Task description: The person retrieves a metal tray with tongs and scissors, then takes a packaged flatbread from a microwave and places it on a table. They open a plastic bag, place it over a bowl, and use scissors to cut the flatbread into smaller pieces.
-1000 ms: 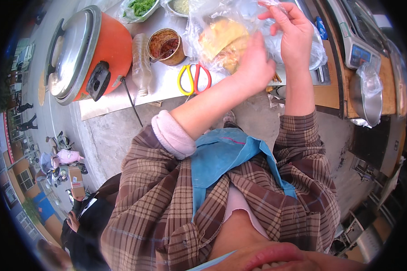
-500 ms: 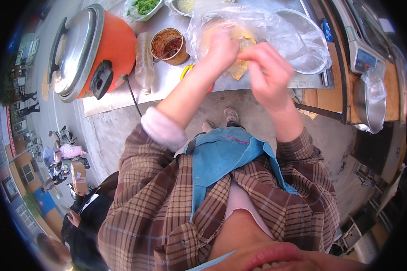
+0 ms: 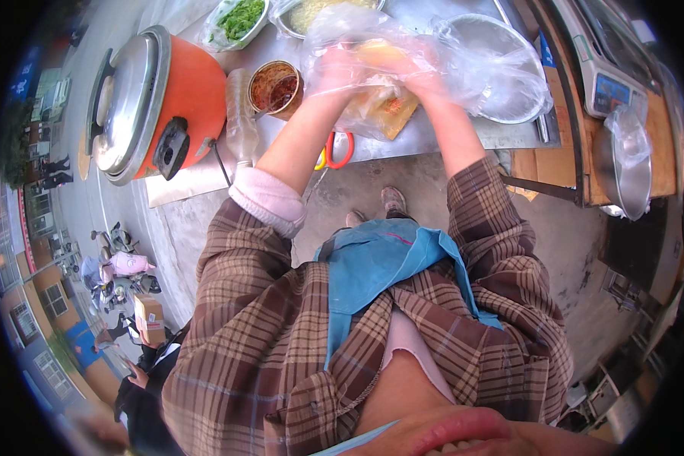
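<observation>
A crinkled clear plastic bag (image 3: 361,26) lies over and around both of my hands at the far side of the metal table. Through the film my left hand (image 3: 340,70) shows at the left side of a yellow, flat piece (image 3: 380,53), perhaps food. My right hand (image 3: 422,64) is at its right side. Plastic and blur hide the fingers of both, so their grip is unclear. Below them a yellowish-brown flat slab (image 3: 394,110) with reddish bits on it sticks out toward the table's near edge. Scissors with red and yellow handles (image 3: 340,150) lie by my left forearm.
An orange electric cooker (image 3: 194,99) with a metal lid stands left. Beside it are a clear bottle (image 3: 241,114), a tub of red sauce (image 3: 276,89) and bowls of greens (image 3: 239,19) and pale shreds (image 3: 323,11). A plastic-covered metal bowl (image 3: 501,68) and a scale (image 3: 612,91) are right.
Both hands have moved apart and farther from me, under the plastic bag. The right hand was pinched before. More of the brownish slab and the scissors' red handle now show.
</observation>
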The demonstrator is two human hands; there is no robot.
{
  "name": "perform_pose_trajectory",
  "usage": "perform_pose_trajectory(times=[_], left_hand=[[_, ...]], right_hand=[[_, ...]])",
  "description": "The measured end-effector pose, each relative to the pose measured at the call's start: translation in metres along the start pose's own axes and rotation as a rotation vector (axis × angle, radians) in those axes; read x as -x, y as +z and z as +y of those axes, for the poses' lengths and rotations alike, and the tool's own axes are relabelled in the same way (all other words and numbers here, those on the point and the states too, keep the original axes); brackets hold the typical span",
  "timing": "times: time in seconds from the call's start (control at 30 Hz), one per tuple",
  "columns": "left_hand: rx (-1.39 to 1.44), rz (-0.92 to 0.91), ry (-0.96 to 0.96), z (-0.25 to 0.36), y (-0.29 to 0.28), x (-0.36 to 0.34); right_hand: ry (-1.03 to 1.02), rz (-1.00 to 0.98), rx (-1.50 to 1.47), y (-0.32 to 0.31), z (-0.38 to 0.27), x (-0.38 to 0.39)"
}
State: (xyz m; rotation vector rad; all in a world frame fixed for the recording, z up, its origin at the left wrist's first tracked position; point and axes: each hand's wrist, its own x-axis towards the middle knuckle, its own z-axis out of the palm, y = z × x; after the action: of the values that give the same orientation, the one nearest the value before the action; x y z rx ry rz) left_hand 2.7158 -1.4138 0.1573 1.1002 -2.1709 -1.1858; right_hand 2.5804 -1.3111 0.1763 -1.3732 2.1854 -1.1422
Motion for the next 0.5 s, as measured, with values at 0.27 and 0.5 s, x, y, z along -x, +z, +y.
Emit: perform_pose_trajectory(times=[0.27, 0.5], left_hand=[[0.214, -0.069, 0.108, 0.069, -0.040, 0.059], [0.435, -0.079, 0.256, 0.086, -0.030, 0.129]], right_hand=[[0.195, 0.100, -0.081, -0.026, -0.062, 0.055], [-0.360, 0.320, -0.077, -0.095, -0.075, 0.107]])
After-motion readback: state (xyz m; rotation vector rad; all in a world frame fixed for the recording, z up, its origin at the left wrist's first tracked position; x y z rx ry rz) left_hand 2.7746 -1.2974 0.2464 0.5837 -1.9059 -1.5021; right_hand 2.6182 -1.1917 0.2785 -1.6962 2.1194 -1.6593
